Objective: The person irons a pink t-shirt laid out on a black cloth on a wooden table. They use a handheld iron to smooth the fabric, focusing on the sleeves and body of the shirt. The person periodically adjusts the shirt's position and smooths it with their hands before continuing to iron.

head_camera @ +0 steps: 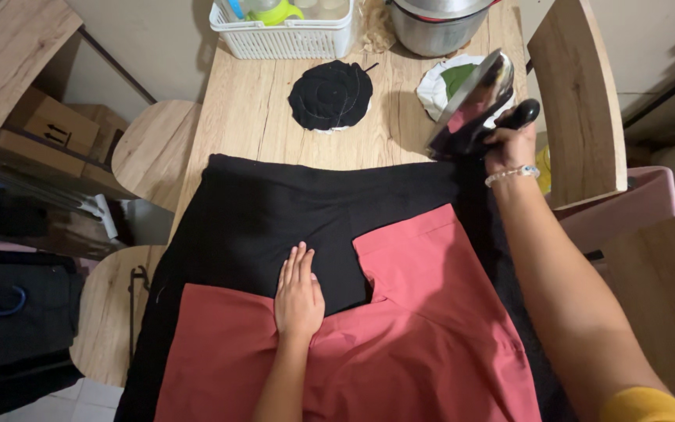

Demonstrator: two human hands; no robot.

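A red garment lies spread over a black cloth on a wooden table. My left hand rests flat, fingers together, at the garment's upper edge where red meets black. My right hand grips the black handle of a clothes iron, held tilted up above the table's right side, its shiny soleplate facing me and clear of the fabric.
At the table's far end sit a round black mat, a white cloth with a green piece, a white plastic basket and a metal pot. Wooden chair backs stand right; round stools and boxes left.
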